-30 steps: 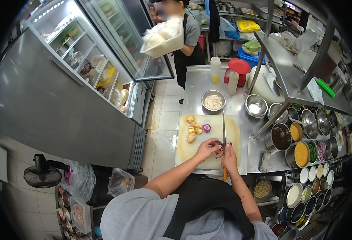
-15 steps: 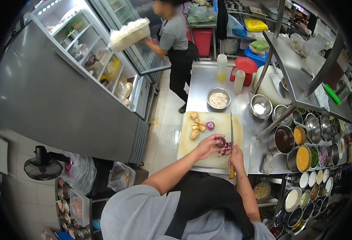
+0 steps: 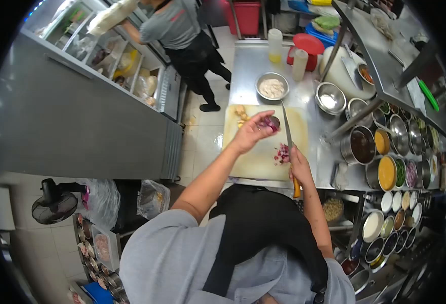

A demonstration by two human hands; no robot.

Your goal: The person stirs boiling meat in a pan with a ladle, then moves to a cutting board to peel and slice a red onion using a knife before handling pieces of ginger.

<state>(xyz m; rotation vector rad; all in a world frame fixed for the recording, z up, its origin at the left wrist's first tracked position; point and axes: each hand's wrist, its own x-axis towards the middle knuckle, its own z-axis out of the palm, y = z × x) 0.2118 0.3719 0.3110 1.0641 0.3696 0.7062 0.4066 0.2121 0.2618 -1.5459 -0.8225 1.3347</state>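
My left hand (image 3: 251,134) is over the far part of the pale cutting board (image 3: 253,162), its fingers and thumb curled around a piece of red onion (image 3: 271,123). My right hand (image 3: 299,166) grips a long knife (image 3: 288,126) by its yellow-orange handle, the blade pointing away from me over the right part of the board. Beside the blade lies a small heap of chopped red onion (image 3: 282,154). Peeled, yellowish ginger-like pieces (image 3: 240,111) sit at the board's far left, partly hidden by my left hand.
A steel bowl of pale food (image 3: 272,87) stands beyond the board, with squeeze bottles (image 3: 275,45) and a red scale (image 3: 308,45) behind. Pots of sauces (image 3: 387,172) and steel bowls (image 3: 330,98) line the right. A co-worker (image 3: 182,40) holds a white tub by the open fridge (image 3: 96,55).
My left hand has moved away from the knife, up and left over the board, with the onion. The chopped heap is now uncovered. My view has tilted, and the co-worker has moved nearer the fridge.
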